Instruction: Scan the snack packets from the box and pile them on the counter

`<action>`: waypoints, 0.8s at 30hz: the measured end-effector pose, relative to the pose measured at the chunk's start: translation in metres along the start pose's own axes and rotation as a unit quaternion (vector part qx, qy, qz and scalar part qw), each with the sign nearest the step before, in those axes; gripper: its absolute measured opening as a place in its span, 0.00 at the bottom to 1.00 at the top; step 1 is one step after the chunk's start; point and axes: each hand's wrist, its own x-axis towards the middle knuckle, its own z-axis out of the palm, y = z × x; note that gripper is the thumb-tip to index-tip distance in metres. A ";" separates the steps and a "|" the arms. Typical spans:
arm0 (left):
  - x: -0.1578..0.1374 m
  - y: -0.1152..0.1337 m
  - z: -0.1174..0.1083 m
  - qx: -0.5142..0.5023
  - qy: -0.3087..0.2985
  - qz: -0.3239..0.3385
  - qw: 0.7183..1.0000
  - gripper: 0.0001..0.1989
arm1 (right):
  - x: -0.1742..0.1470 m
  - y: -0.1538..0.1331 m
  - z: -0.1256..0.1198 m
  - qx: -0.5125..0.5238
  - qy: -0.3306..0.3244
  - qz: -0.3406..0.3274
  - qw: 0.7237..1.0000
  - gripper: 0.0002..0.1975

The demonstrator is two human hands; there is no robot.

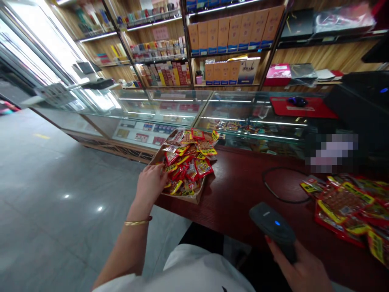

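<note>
My left hand [151, 180] is closed over the left side of a shallow cardboard box [193, 198], its fingertips at the packets just inside the rim. Red and yellow snack packets [188, 160] with clear windows fill the box in a loose heap. Low at the right, my right hand [299, 261] is wrapped around the handle of a dark barcode scanner [272, 225]. A blue light glows on the scanner's top, and its head points up and left over the table edge.
The box stands on a dark red wooden counter [237, 186]. More snack packets [346, 202] are piled at the right, beside a black cable [273, 192]. Behind runs a glass display case [170, 105], with a mouse [297, 101] on a red mat [279, 106]. Stocked shelves line the wall.
</note>
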 end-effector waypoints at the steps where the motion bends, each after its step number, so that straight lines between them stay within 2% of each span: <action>1: 0.004 -0.004 0.005 0.031 -0.023 0.007 0.999 0.19 | 0.000 -0.003 0.001 -0.001 0.001 0.000 1.000 0.16; 5: 0.015 -0.003 0.017 0.070 -0.058 0.014 0.996 0.15 | -0.002 -0.003 0.003 0.002 -0.009 -0.001 1.000 0.16; 8: 0.016 -0.001 0.003 0.025 -0.048 -0.026 0.998 0.15 | -0.005 0.003 -0.001 -0.002 -0.011 0.011 1.000 0.17; 11: 0.005 0.005 -0.024 -0.092 0.010 -0.083 0.992 0.16 | -0.009 0.010 -0.006 -0.004 -0.005 0.022 1.000 0.16; 13: -0.005 0.019 -0.040 -0.234 0.059 -0.114 0.964 0.16 | -0.011 0.011 -0.009 -0.003 -0.004 0.031 1.000 0.16; 15: -0.015 0.042 -0.046 -0.410 0.060 -0.134 0.900 0.16 | -0.011 0.010 -0.010 -0.003 -0.007 0.041 0.999 0.17; 18: -0.024 0.088 -0.032 -0.628 -0.031 -0.146 0.764 0.18 | -0.010 0.005 -0.010 -0.005 -0.004 0.056 0.998 0.18; 21: -0.030 0.132 0.002 -0.735 -0.115 -0.179 0.644 0.19 | -0.010 -0.003 -0.010 -0.008 0.015 0.061 0.998 0.19; 24: -0.037 0.163 0.036 -0.790 -0.183 -0.214 0.544 0.15 | -0.012 -0.008 -0.013 -0.006 0.030 0.054 0.998 0.20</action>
